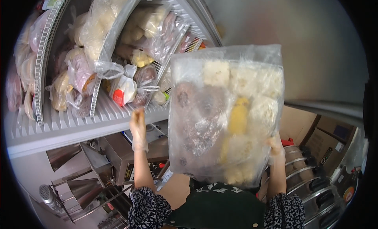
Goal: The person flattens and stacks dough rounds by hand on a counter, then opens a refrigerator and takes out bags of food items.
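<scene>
My right hand (pixel 276 147) grips the lower right edge of a big clear plastic bag (pixel 226 118); some of its fingers are behind the bag. Through the plastic show white blocks, yellow pieces and brownish-purple rounded pieces, likely frozen food. The bag is held up in front of an open chest freezer (pixel 84 130). My left hand (pixel 138 124), which seems to wear a thin clear glove, is raised at the freezer's front rim, apart from the bag. Its fingers are bent and pressed together, with nothing visible in them. A knotted clear bag (pixel 145 81) of dark food lies just beyond it.
White wire dividers (pixel 40 71) split the freezer, which holds several bags of food (pixel 80 71). A frosted lid or door (pixel 303 40) rises at the right. Below are metal funnel-shaped pans (pixel 84 191), a steel appliance (pixel 118 158), a rack (pixel 303 178) and a cardboard box (pixel 327 146).
</scene>
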The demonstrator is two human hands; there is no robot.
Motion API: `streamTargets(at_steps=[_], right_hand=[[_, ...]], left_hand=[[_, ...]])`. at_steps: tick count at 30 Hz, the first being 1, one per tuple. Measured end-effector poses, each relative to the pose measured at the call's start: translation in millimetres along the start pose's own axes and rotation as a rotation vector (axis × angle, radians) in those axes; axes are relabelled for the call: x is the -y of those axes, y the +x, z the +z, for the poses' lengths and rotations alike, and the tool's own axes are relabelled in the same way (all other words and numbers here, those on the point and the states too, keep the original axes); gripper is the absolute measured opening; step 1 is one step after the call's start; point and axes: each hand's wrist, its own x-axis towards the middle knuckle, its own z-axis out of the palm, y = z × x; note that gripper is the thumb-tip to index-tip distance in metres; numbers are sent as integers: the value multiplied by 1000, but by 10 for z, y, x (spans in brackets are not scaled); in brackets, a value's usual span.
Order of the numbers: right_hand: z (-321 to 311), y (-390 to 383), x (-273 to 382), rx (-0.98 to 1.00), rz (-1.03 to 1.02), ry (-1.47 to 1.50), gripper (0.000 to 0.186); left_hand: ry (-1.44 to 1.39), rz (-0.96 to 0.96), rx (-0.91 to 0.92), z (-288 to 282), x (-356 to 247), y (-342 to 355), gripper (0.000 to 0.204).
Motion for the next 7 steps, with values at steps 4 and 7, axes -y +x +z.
streamTargets(at_steps=[4, 7], right_hand=[[310, -115, -53, -91, -22, 17, 90], [877, -57, -17, -167, -13, 61, 77]], left_hand=[[-29, 283, -265, 188, 55, 1520, 26], [327, 547, -544, -464, 526, 2976, 35]])
